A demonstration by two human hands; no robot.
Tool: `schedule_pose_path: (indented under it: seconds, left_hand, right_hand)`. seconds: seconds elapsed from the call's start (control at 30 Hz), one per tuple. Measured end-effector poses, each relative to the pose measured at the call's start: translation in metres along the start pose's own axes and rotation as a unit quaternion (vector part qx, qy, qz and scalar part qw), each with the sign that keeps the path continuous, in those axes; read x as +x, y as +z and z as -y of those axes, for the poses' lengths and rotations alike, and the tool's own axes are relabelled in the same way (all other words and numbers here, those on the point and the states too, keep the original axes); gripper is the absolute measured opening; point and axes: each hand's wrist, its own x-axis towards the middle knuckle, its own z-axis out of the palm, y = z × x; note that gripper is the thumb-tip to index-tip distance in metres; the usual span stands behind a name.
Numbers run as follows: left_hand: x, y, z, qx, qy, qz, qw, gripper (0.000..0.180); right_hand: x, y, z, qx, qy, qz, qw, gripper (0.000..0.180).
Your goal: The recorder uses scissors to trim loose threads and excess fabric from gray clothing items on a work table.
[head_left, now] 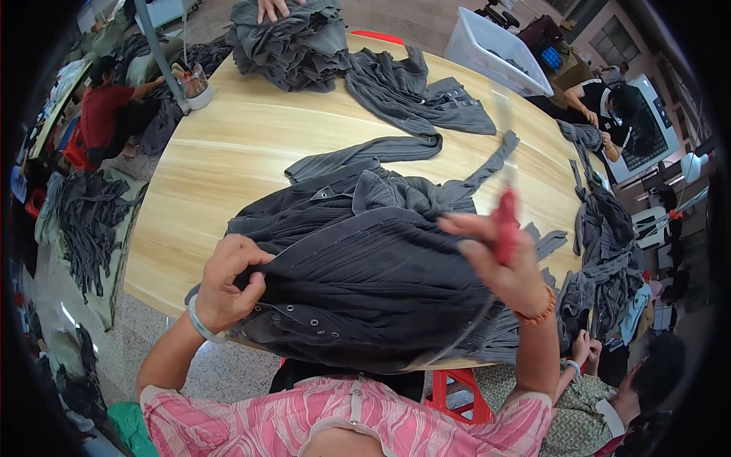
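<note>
- The workroom has a speckled floor, with clothing piled along the left side and a seated person in a red top on the far left.
- The pale wood tabletop carries several dark ribbed garments; at its far left a stack of dark cloth stands with another person's hand on it.
- Right of that stack, one grey garment lies spread out, and a clear plastic bin stands beyond the far edge.
- The dark garment lies at the near edge, bunched in folds with metal eyelets showing, between the two hands.
- The left hand has its grip clamped on the garment's left end, thumb and fingers together on the cloth; most of the garment spreads right of this grip.
- The right hand has its grip closed around a red-handled tool, blurred, over the garment's right part; whether the fingertips touch cloth I cannot tell.
- More dark garments are heaped on the right, near a person in a patterned top.
</note>
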Motion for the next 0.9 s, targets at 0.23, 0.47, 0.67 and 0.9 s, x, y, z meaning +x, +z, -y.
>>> schedule_pose_path:
  seconds: [0.23,0.47,0.67,0.9]
  left_hand:
    - [0.047,-0.014,-0.045,0.042,0.12,0.004,0.992,0.032]
    - [0.033,-0.032,-0.011,0.171,0.033,-0.037,0.984,0.015]
    - [0.029,-0.028,0.014,0.075,-0.011,0.014,0.997,0.01]
    - [0.04,-0.04,0.029,-0.213,-0.264,0.195,0.92,0.014]
  right_hand:
    - [0.089,0.077,0.0,0.139,0.023,0.356,0.924,0.051]
    - [0.053,0.02,-0.03,-0.024,0.197,0.292,0.936,0.043]
    - [-0.002,-0.041,-0.057,-0.097,0.321,0.2,0.921,0.045]
    - [-0.043,-0.098,-0.076,-0.026,0.355,0.076,0.931,0.024]
